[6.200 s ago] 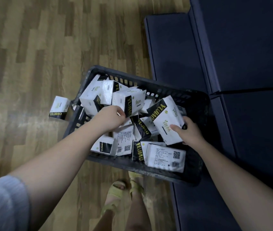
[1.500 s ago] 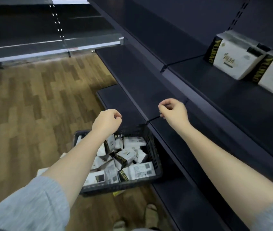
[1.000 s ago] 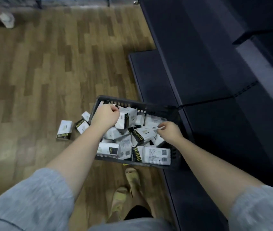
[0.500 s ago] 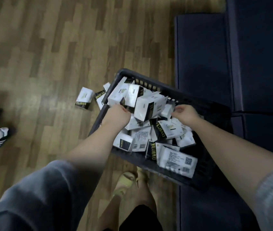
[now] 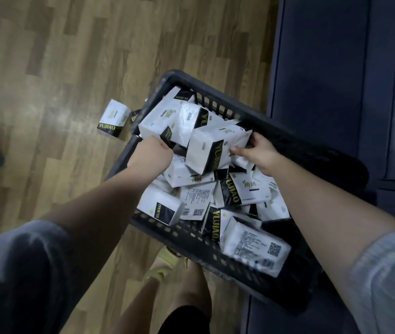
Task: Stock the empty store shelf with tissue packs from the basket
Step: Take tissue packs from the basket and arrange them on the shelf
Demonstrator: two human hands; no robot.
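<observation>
Right hand [image 5: 259, 153] pinches a white tissue pack [image 5: 212, 150] at its end, thumb on the face, fingers behind. Left hand [image 5: 151, 156] is curled at the near-left of the pile, fingers hidden under another pack [image 5: 161, 120] (grip on it: cannot tell). Both reach into the black basket [image 5: 288, 143], heaped with loose packs, on the wood floor [image 5: 47, 68]. One stray pack [image 5: 114, 118] lies on the floor just left of the basket. Dark shelf [image 5: 324, 68] stands right of it.
</observation>
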